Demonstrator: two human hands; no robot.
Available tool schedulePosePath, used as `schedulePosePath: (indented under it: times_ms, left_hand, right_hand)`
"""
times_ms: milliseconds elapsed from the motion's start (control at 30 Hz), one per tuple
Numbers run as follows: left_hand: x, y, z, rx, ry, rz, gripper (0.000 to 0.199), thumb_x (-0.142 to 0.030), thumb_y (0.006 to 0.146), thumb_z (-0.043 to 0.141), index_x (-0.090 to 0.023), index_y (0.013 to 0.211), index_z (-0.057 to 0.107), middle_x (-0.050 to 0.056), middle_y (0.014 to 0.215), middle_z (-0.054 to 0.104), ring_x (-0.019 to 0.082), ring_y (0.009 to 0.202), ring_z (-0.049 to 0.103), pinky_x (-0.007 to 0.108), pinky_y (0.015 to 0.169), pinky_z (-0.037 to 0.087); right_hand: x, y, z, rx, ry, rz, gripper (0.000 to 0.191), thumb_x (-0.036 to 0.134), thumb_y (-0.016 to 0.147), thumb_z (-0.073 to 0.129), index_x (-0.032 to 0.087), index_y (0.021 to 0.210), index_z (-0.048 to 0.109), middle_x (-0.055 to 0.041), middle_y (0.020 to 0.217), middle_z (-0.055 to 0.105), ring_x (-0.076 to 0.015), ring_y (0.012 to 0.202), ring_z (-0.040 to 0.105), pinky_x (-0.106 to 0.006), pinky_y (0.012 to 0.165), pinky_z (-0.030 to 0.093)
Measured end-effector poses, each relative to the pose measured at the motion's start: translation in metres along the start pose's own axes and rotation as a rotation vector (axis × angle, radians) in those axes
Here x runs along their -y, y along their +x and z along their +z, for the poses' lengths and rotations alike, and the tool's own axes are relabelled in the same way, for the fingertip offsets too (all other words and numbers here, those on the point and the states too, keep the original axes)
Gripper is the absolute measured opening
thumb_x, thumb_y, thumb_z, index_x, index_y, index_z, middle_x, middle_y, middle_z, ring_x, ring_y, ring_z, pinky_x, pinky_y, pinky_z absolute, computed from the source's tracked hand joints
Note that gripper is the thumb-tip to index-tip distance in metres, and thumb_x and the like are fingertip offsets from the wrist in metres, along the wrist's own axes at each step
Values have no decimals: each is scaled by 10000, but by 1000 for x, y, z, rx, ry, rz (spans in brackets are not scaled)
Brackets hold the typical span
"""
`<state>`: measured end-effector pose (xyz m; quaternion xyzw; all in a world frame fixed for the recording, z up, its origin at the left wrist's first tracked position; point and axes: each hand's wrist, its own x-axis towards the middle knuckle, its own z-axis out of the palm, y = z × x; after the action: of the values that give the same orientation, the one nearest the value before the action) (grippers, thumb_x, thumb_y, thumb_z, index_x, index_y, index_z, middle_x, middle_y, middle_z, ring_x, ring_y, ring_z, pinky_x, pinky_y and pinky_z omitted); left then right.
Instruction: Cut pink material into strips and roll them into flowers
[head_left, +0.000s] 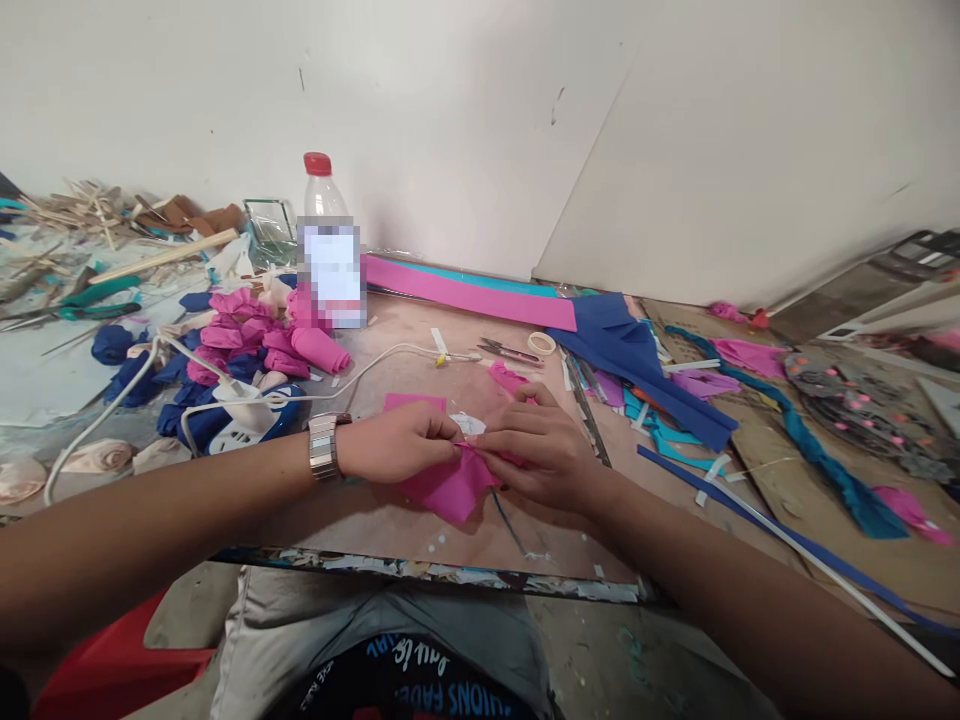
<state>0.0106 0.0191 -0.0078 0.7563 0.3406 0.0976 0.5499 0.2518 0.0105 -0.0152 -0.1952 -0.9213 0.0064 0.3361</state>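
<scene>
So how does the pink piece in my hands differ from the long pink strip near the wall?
The pink piece is pinched by your left hand and right hand, while the pink strip is in neither hand. The pink piece looks shorter and bunched where held; the pink strip is long and stretched out. The pink piece is nearer you, the pink strip nearer the wall. Both are bright pink.
</scene>
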Motion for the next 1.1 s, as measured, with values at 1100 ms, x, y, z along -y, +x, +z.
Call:
schedulePosePath:
  times_ms: [1100]
  left_hand:
    - [-2, -5, 12, -348, 357, 199, 225, -211, 911, 554, -160, 703, 624, -26, 622, 583, 111, 595, 471, 270, 619, 333]
  right_hand:
    - [5, 0, 5, -3, 92, 224, 47, 219, 996, 675, 241, 970, 707, -8, 864, 803, -187, 797, 699, -435, 931, 422]
